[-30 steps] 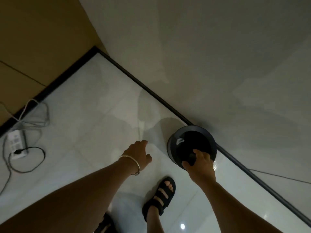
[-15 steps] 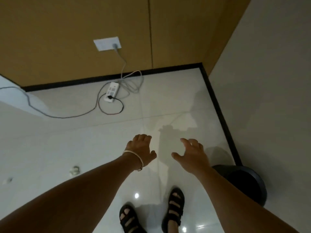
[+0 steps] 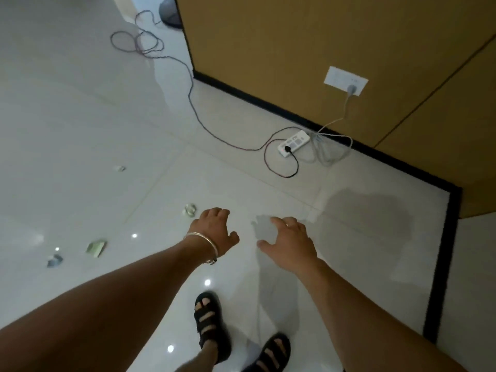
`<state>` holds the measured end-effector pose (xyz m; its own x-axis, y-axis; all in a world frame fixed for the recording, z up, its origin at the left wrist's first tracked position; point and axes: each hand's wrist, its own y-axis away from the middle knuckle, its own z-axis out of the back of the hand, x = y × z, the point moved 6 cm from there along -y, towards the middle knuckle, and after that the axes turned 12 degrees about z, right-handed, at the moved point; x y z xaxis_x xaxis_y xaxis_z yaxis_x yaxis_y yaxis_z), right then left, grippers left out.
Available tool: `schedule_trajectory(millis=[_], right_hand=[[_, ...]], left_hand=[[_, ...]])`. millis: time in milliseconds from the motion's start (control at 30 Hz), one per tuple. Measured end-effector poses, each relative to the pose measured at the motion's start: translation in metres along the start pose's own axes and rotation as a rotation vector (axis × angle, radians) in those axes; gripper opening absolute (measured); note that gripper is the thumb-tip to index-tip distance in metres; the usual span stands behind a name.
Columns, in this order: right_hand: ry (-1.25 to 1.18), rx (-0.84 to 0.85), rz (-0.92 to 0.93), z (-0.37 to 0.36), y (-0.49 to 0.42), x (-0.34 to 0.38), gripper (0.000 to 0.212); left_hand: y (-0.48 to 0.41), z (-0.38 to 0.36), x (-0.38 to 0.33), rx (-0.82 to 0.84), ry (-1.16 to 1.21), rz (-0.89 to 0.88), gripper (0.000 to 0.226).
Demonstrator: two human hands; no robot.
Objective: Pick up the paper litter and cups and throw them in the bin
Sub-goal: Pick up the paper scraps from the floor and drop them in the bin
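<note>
- A glossy white tiled floor (image 3: 80,130) fills most of the view, with small ceiling-light reflections on the near tiles.
- A tan wooden wall panel (image 3: 295,49) stands far right, edged at the bottom by black skirting (image 3: 268,106).
- The left hand (image 3: 213,228) is stretched forward above the floor. Its fingers are loosely bent and hold nothing, and a thin bangle (image 3: 201,238) circles the wrist.
- The right hand (image 3: 291,242) hovers just right of it, fingers spread and relaxed, holding nothing.
- Two black sandals (image 3: 208,323) stand on the near tiles between the forearms.
- A dark cable (image 3: 193,108) trails from the far left to a white power strip (image 3: 294,143) lying near the skirting.
- A wall socket (image 3: 345,80) on the panel has a grey plug in it.
- Litter lies on the floor to the left:
  - a green piece (image 3: 95,248) is near left;
  - a bluish scrap (image 3: 55,260) is beside it;
  - a crumpled scrap (image 3: 189,209) is just beyond the left hand;
  - a small pale scrap (image 3: 119,168) is farther off.
  - All four are too blurred to tell paper from cup.
</note>
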<state>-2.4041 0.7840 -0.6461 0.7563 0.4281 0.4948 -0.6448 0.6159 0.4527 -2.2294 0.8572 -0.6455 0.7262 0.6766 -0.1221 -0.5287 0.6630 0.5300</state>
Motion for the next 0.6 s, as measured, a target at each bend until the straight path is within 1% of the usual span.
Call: schedule_trajectory(millis=[133,367,500,600], right_hand=[[0.089,0.111,0.094,-0.029,-0.054,0.059,0.076],[0.202,0.252,0.215,-0.094,-0.169,0.158,0.076],[0.249,0.34,0.272,-0.136,-0.226,0.194,0.077],[0.267,0.382,0.308,-0.162,-0.26,0.205,0.078]], left_hand=[[-0.02,-0.004,0.085,0.033,0.069,0.159,0.067],[-0.088,-0.001,0.22,0.042,0.22,0.351,0.065],[-0.115,-0.011,0.288,0.076,0.278,0.457,0.066],[-0.135,-0.024,0.319,0.11,0.303,0.537,0.066]])
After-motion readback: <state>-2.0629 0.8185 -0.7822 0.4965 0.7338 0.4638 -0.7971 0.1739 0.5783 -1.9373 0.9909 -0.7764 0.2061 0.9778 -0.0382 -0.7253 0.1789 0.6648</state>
